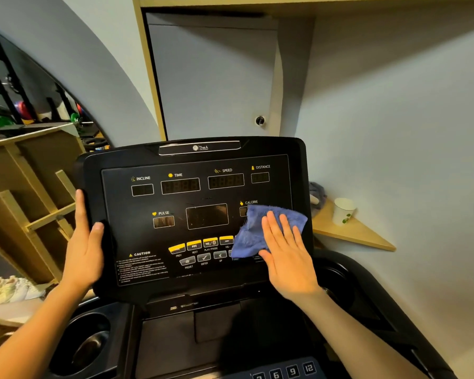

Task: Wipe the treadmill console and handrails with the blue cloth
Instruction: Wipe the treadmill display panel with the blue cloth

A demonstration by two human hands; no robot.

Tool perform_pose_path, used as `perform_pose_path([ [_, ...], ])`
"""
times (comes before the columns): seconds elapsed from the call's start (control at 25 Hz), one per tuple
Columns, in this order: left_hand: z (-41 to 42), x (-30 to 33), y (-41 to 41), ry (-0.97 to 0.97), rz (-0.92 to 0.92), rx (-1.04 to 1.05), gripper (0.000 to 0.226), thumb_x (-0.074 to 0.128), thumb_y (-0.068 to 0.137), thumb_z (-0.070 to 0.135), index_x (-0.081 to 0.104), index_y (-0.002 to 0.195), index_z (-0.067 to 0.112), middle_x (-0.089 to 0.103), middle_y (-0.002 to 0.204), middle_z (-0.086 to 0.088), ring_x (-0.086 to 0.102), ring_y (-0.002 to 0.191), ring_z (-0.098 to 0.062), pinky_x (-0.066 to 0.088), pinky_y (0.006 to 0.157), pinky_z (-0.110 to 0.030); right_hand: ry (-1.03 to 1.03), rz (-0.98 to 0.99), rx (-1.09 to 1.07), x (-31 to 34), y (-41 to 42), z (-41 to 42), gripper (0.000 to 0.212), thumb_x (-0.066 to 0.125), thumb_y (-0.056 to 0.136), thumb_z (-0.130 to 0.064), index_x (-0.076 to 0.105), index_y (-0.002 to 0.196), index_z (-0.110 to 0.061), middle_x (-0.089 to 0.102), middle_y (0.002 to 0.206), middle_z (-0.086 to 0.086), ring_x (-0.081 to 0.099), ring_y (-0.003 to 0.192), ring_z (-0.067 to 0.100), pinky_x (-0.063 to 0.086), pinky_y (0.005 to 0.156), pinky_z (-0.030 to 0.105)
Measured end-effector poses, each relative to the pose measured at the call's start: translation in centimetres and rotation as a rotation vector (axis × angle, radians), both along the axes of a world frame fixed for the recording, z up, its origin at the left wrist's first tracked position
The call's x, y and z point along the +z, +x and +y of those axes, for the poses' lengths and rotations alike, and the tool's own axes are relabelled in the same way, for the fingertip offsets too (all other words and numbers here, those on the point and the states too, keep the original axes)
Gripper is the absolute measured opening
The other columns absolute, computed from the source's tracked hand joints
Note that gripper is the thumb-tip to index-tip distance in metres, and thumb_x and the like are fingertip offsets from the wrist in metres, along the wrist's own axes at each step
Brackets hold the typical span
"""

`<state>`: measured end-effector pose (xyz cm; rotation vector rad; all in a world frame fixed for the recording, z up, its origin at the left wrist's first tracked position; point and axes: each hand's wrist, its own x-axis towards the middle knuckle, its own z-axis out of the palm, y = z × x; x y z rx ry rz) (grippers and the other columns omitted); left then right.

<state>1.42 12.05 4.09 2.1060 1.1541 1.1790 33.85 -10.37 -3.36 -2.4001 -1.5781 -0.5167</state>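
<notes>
Pressing blue cloth (260, 231) flat with open right hand (288, 258) at console (175, 203) lower right; unwiped panel stretching leftward toward left hand (84, 247), gripping left edge.

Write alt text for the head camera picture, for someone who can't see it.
A right hand presses a blue cloth flat against the lower right of a black treadmill console. The left hand grips the console's left edge.
</notes>
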Motion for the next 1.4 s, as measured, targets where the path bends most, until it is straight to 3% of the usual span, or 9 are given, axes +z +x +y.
perform_pose_path([
  [0.12,0.6,-0.3,0.1,-0.043,-0.051,0.007,0.067,0.024,0.096,0.037,-0.007,0.152,0.054,0.046,0.147,-0.024,0.055,0.112,-0.048,0.039,0.091,-0.048,0.092,0.008,-0.022,3.5,1.0,2.3,0.07,0.016,0.101,-0.05,-0.003,0.161,-0.018,-0.003,0.169,0.004,-0.005,0.156,0.026,0.01,0.124,0.048],
  [0.32,0.7,-0.6,0.4,-0.036,-0.079,0.002,0.072,0.028,0.093,0.031,-0.002,0.157,0.044,0.045,0.149,-0.02,0.055,0.113,-0.043,0.039,0.09,-0.045,0.23,0.034,-0.058,8.8,2.4,6.6,0.068,0.018,0.102,-0.048,-0.003,0.16,-0.019,-0.001,0.169,0.004,-0.006,0.155,0.028,0.006,0.125,0.051],
  [0.48,0.7,-0.7,0.3,-0.023,-0.125,-0.029,0.071,0.033,0.096,0.023,0.001,0.157,0.042,0.036,0.157,-0.008,0.05,0.123,-0.029,0.037,0.098,-0.038,0.304,0.048,-0.103,10.3,1.6,8.7,0.068,0.012,0.102,-0.05,0.004,0.161,-0.018,0.004,0.169,0.007,-0.001,0.155,0.034,0.004,0.124,0.054],
  [0.6,0.6,-0.6,0.5,-0.012,-0.156,-0.047,0.072,0.032,0.093,0.027,0.002,0.157,0.042,0.034,0.15,0.009,0.044,0.12,-0.013,0.036,0.1,-0.034,0.33,0.051,-0.138,10.3,1.1,9.3,0.068,0.011,0.102,-0.051,0.004,0.161,-0.018,0.001,0.17,0.006,-0.002,0.155,0.036,0.005,0.124,0.057],
  [0.72,0.9,-0.8,0.4,-0.016,-0.178,-0.045,0.072,0.033,0.093,0.026,0.003,0.157,0.041,0.031,0.145,0.015,0.043,0.122,-0.009,0.035,0.101,-0.03,0.349,0.086,-0.129,10.9,0.2,10.3,0.069,0.011,0.102,-0.053,0.003,0.161,-0.019,-0.002,0.17,0.004,-0.005,0.154,0.036,0.006,0.123,0.059],
  [1.0,1.4,-1.5,0.0,0.02,-0.163,-0.059,0.07,0.031,0.094,0.043,0.0,0.156,0.046,0.036,0.145,0.016,0.049,0.119,-0.01,0.039,0.099,-0.033,0.381,0.077,-0.028,12.8,-5.1,14.7,0.07,0.009,0.102,-0.056,0.005,0.161,-0.019,0.003,0.17,0.004,-0.005,0.155,0.036,0.004,0.123,0.058],
  [1.16,1.6,-1.6,0.0,0.018,-0.168,-0.064,0.069,0.032,0.095,0.041,-0.001,0.154,0.051,0.036,0.146,0.016,0.05,0.122,-0.011,0.041,0.103,-0.036,0.34,0.006,0.081,13.3,-9.5,17.2,0.07,0.015,0.104,-0.056,0.007,0.161,-0.017,0.007,0.169,0.005,-0.002,0.155,0.036,0.005,0.124,0.058],
  [1.32,1.8,-1.8,-0.1,0.041,-0.157,-0.069,0.069,0.032,0.095,0.046,-0.001,0.155,0.048,0.045,0.151,-0.003,0.059,0.115,-0.021,0.049,0.095,-0.044,0.318,-0.025,0.188,13.1,-14.1,19.5,0.071,0.024,0.104,-0.054,0.007,0.161,-0.016,0.007,0.17,0.004,-0.003,0.155,0.035,0.004,0.123,0.057],
  [1.4,2.0,-1.9,-0.2,0.046,-0.16,-0.076,0.069,0.031,0.094,0.048,0.0,0.156,0.047,0.05,0.146,-0.008,0.062,0.107,-0.02,0.052,0.087,-0.04,0.307,-0.03,0.223,12.7,-15.7,20.1,0.07,0.025,0.104,-0.054,0.006,0.161,-0.017,0.005,0.17,0.003,-0.005,0.155,0.035,0.004,0.123,0.057],
])
